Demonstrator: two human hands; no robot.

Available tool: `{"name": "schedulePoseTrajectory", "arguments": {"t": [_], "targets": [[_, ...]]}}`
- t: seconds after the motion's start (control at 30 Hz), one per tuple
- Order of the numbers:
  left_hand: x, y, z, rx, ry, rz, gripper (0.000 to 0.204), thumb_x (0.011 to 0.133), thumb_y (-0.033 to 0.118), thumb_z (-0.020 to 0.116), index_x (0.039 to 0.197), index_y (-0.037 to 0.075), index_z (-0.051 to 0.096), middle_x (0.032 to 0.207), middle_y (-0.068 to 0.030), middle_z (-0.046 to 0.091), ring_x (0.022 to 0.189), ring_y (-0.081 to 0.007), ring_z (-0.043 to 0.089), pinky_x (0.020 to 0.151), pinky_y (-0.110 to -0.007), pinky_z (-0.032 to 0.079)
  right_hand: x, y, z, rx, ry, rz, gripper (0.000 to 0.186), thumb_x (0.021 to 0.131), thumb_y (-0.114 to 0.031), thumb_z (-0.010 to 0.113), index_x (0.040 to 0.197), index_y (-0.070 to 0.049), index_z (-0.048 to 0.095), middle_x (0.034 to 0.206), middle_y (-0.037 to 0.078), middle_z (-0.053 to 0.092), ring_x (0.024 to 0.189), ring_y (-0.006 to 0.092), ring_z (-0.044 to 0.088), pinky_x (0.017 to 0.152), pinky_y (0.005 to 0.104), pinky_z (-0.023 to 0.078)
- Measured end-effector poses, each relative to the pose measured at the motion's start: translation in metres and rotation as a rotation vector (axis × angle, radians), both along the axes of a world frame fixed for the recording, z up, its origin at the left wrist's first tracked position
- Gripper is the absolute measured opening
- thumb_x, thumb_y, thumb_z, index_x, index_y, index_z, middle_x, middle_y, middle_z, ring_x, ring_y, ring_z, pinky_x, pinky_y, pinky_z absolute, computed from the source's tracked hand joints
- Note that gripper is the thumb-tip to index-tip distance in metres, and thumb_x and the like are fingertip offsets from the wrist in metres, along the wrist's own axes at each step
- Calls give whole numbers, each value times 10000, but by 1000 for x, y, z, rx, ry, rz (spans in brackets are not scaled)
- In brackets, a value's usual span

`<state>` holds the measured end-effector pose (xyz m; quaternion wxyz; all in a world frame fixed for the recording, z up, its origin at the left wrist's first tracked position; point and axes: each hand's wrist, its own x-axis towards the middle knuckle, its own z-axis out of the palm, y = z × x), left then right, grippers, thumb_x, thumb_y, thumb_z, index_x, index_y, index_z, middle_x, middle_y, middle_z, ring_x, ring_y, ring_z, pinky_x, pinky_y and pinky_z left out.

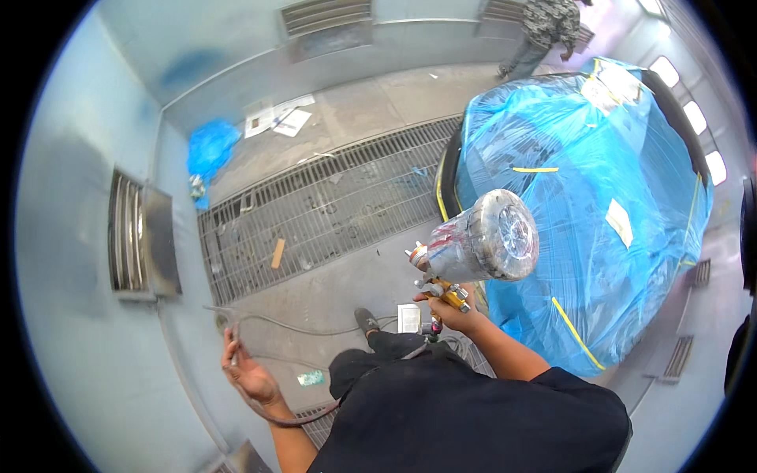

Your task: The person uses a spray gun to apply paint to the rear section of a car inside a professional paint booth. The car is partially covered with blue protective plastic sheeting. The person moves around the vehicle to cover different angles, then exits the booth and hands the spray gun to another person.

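Observation:
My right hand (451, 314) grips the handle of a gold and silver spray gun (446, 292), which carries a large, paint-smudged translucent cup (493, 236) on top, held up in front of the car's wrapping. At the lower left, my left hand (251, 377) is raised with fingers curled round a thin grey hose (235, 339), which loops down past my wrist and across my body. To the right stands a car (583, 181) covered in crinkled blue plastic sheeting, with yellow tape strips and paper pieces on it.
Pale walls with vents (142, 232) surround me. A floor grating (315, 213) runs across ahead; blue plastic (211, 148), paper sheets (292, 122) and a brown strip (277, 254) lie about. Hoses (311, 331) trail near my feet. Another person (544, 27) stands beyond the car at top right.

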<state>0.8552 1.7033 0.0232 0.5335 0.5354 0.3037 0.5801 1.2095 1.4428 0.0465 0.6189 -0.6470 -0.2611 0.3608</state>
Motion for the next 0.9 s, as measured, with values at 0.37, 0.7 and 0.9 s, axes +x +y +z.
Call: {"name": "schedulePoseTrajectory", "arguments": {"t": [0.37,0.7,0.9], "targets": [[158,290,6,-6,53,-44,473,1105,408,366,1185,3,597,1479,-249,487,1371,-302,488,1143,-400,379,101,185,-18,250,-50,-444,456,848,116,521,1295,28,498,1206,135,572,1041,349,707,813,396,601],[407,584,-3,-150,73,-255,482,1096,438,392,1203,9,583,1480,-202,502,1297,-282,532,1133,-417,349,228,351,-39,432,-88,-734,596,825,114,451,1399,-16,359,1347,132,467,1270,415,559,1077,542,482],[648,668,12,0,106,-570,497,1093,432,391,1234,-9,572,1476,-239,490,1326,-291,502,1157,-432,341,320,427,-75,441,72,-1018,535,844,101,421,1365,-15,392,1227,98,487,1200,379,596,1103,588,455]]}}
